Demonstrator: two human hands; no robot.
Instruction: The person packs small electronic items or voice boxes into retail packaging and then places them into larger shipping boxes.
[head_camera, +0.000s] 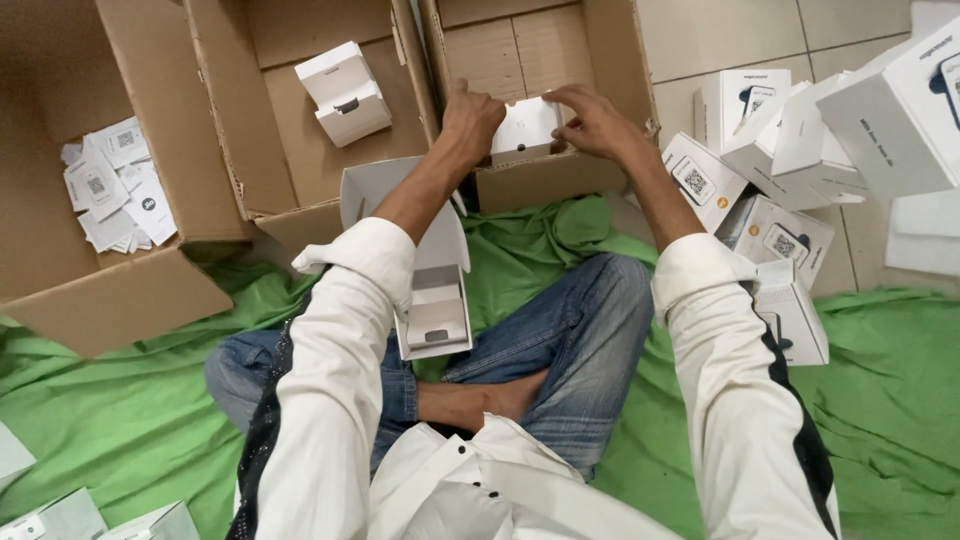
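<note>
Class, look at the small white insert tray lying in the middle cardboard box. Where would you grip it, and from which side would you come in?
Probably by its two long side edges, reaching down from above. The white insert tray lies flat and alone on the floor of the middle cardboard box, whose upright walls block a sideways approach. Its raised rim gives fingers something to pinch. Both hands are busy elsewhere.
</note>
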